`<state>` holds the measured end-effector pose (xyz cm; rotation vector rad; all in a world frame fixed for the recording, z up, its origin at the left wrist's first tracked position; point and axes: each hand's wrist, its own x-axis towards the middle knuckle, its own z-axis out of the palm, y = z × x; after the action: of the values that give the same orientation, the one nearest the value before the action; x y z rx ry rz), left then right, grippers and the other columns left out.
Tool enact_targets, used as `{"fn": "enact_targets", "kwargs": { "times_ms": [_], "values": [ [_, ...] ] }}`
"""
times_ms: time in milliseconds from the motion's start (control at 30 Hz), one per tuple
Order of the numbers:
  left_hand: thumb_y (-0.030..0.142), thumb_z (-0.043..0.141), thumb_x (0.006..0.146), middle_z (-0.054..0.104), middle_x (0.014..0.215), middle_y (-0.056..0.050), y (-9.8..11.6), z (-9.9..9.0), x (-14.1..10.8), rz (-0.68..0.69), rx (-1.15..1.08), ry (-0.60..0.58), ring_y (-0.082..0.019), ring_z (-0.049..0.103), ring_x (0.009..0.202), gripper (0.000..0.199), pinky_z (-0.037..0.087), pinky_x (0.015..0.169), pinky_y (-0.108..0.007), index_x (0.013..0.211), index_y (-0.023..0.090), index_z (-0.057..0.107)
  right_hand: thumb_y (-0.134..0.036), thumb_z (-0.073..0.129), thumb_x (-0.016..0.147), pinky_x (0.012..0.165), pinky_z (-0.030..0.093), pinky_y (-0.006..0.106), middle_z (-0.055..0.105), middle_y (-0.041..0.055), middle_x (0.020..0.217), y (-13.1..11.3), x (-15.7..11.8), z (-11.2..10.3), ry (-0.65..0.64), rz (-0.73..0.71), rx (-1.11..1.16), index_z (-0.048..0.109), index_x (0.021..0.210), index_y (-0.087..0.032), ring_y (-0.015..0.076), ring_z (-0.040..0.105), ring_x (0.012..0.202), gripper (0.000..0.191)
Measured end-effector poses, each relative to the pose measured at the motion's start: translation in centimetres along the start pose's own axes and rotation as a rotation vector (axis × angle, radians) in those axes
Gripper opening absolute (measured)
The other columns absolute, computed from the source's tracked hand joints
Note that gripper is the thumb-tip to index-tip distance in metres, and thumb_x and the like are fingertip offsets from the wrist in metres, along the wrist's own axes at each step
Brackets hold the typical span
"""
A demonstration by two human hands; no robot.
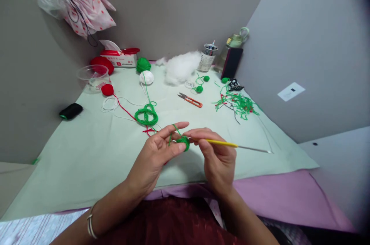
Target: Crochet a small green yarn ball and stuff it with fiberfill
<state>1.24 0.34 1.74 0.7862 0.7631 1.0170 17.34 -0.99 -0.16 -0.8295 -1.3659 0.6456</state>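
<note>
A small round green crochet piece (pixel 183 144) is pinched between the thumb and fingers of my left hand (pixel 162 148). Green yarn runs over the raised index finger of that hand. My right hand (pixel 218 156) grips a crochet hook (pixel 221 143) by its yellow handle, its bare metal end pointing right. The hook's other tip meets the crochet piece, where fingers partly hide it. Beyond my left hand lies a loose coil of green yarn (pixel 146 115), with short red yarn bits near it.
Orange thread snips (pixel 190 100) lie mid-table. Behind them sit white stuffing (pixel 182 68), a green yarn ball (pixel 143 65) and a white yarn ball (pixel 147 77). Yarn scraps (pixel 241 105) are heaped at right, near a leaning phone (pixel 232 63). A clear plastic tub (pixel 94 79) stands at left.
</note>
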Motion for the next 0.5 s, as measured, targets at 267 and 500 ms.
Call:
{"fn": "enact_targets", "kwargs": {
  "times_ms": [267, 500],
  "values": [
    [0.028, 0.093, 0.077, 0.060, 0.071, 0.006, -0.25, 0.32, 0.44, -0.112, -0.196, 0.010, -0.002, 0.038, 0.054, 0.042, 0.051, 0.078, -0.021, 0.117, 0.022, 0.084, -0.006, 0.066, 0.098, 0.080, 0.062, 0.036, 0.080, 0.0090, 0.113, 0.09, -0.75, -0.17, -0.041, -0.407, -0.479, 0.079, 0.123, -0.028, 0.0224, 0.074, 0.099, 0.036],
    [0.025, 0.091, 0.078, 0.065, 0.082, 0.003, -0.01, -0.05, 0.47, 0.024, -0.102, 0.029, -0.006, 0.054, 0.070, 0.035, 0.048, 0.079, -0.018, 0.112, 0.028, 0.085, -0.022, 0.064, 0.104, 0.070, 0.057, 0.030, 0.080, 0.0020, 0.094, -0.37, 0.07, -0.26, 0.043, 0.006, 0.030, 0.082, 0.105, -0.029, 0.0172, 0.071, 0.083, 0.019]
  ]
}}
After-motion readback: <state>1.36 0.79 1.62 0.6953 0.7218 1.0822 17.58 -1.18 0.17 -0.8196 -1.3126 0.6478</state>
